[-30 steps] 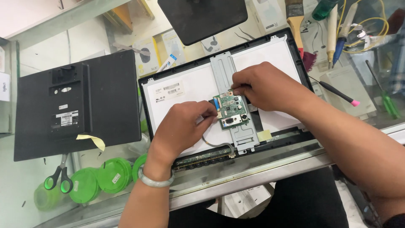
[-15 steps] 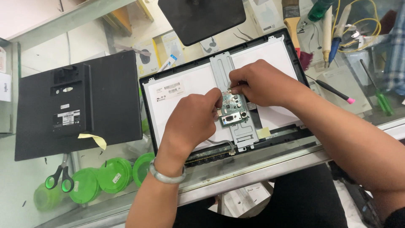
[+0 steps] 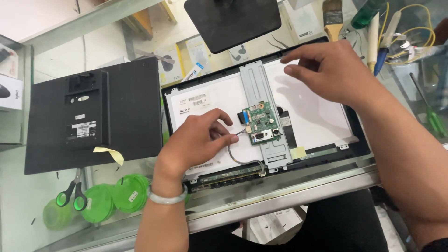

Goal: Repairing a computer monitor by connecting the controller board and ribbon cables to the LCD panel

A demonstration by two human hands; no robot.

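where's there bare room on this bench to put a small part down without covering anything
Bare glass lies above the black back cover, toward the far shelf edge. The white panel back, right of the metal bracket, is bare but shaded by the right hand. Crowded: top right with brush and pens; the circuit board by the left hand.

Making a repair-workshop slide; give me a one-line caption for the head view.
Left hand pinches a grey cable beside the green circuit board on an opened monitor panel.
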